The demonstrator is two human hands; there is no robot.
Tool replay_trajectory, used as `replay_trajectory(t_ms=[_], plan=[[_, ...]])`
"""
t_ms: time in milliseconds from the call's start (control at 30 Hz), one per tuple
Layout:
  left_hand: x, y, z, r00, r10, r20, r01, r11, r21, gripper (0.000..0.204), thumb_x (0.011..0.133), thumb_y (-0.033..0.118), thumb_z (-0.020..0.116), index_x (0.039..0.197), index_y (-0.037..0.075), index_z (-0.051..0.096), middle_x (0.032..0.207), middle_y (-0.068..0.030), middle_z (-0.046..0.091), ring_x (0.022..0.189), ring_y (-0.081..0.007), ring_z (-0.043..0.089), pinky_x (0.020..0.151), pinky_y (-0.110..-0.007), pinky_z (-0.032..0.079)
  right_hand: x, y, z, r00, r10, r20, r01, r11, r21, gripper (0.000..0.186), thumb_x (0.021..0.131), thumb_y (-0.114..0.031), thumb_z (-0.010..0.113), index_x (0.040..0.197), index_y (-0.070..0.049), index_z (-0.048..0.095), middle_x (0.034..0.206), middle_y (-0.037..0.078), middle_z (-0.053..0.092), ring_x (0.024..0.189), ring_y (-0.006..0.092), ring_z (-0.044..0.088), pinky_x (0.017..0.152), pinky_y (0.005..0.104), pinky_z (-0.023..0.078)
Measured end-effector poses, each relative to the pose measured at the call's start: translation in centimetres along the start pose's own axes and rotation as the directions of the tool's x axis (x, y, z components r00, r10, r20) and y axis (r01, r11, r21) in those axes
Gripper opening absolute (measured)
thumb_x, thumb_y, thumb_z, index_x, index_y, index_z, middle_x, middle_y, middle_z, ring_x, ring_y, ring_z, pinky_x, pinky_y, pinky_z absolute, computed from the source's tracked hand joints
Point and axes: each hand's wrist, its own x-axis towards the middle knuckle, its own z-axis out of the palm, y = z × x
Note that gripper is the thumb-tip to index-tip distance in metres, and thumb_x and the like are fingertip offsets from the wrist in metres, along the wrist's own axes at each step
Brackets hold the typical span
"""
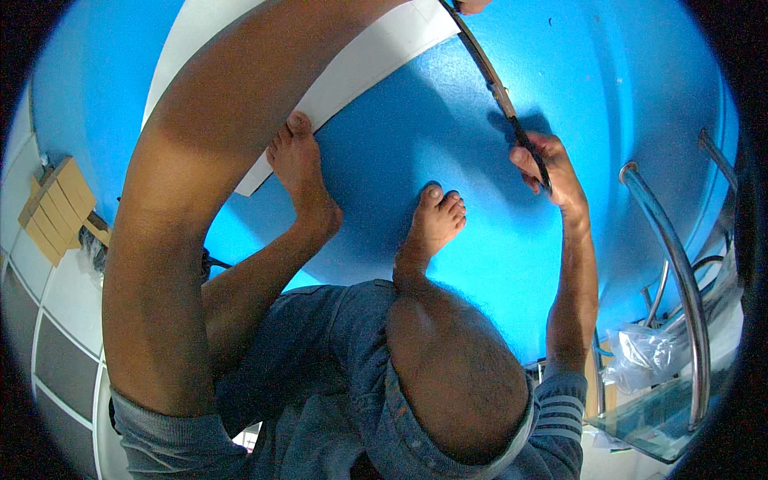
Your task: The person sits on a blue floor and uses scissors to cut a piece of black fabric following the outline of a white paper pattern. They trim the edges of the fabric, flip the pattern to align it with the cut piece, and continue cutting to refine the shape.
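A long, thin, dark tool with a brownish middle and a black handle [500,92] slants from the top edge down to the right. My right hand [558,168] is closed around its black lower end. At the top edge only a bit of my left hand [472,6] shows, curled against the tool's far end; the rest is cut off. A white board [388,60] lies on the blue surface [360,160], running under my left arm. My left foot rests against this board, its toes on the edge. The tool's exact kind is unclear.
My right foot [432,220] stands on the blue surface. Bent metal tubes [676,264] rise at the right, near a glass shelf [652,432] and a clear plastic bag [640,352]. At the left, a slatted wooden piece [60,208] sits by the tiles [68,360].
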Motion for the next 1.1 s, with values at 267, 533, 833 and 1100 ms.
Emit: replay_trajectory(t_ms=[267,533,833,1100], plan=[[0.2,-2.0,0.5,0.95,0.29,-0.115,-0.266,0.946,0.186,0.043,0.102,0.033,0.03,0.112,-0.003,0.053,0.12,-0.0245,0.052,0.114,-0.0405,0.042,0.102,-0.048,0.028,0.1,-0.5,0.2,0.998,0.06,-0.029,-0.06,0.998,-0.016,0.042,0.083,-0.043,0.074,0.073,-0.008,0.054,0.054,-0.004,0.045,0.04,0.0043,0.041,0.035,0.0215,0.031],[0.4,-2.1,1.3,0.957,0.231,-0.176,-0.215,0.971,0.105,0.044,0.102,0.034,0.031,0.105,-0.002,0.056,0.112,-0.0245,0.056,0.108,-0.0417,0.046,0.098,-0.049,0.03,0.0,0.0,0.5,0.996,-0.054,0.076,0.051,0.998,0.041,0.058,0.076,-0.065,0.069,0.078,-0.01,0.051,0.058,-0.005,0.044,0.048,0.005,0.042,0.04,0.0224,0.031],[0.5,-2.2,1.2,0.981,0.152,-0.124,-0.15,0.988,0.027,0.045,0.102,0.034,0.031,0.102,-0.003,0.057,0.112,-0.0248,0.056,0.108,-0.0418,0.046,0.099,-0.049,0.031,0.3,-0.5,0.4,0.999,-0.014,0.046,0.014,1.0,-0.001,0.057,0.075,-0.062,0.072,0.079,-0.01,0.051,0.058,-0.005,0.044,0.046,0.005,0.041,0.039,0.0221,0.031],[0.8,-2.9,1.4,0.95,0.26,-0.171,-0.231,0.957,0.174,0.048,0.103,0.036,0.03,0.103,-0.003,0.056,0.112,-0.0247,0.056,0.108,-0.042,0.046,0.099,-0.048,0.031,1.3,-0.5,0.1,0.998,-0.056,-0.036,0.048,0.979,-0.198,0.036,0.081,-0.042,0.076,0.08,-0.008,0.063,0.057,-0.005,0.049,0.051,0.0054,0.044,0.044,0.0259,0.031]])
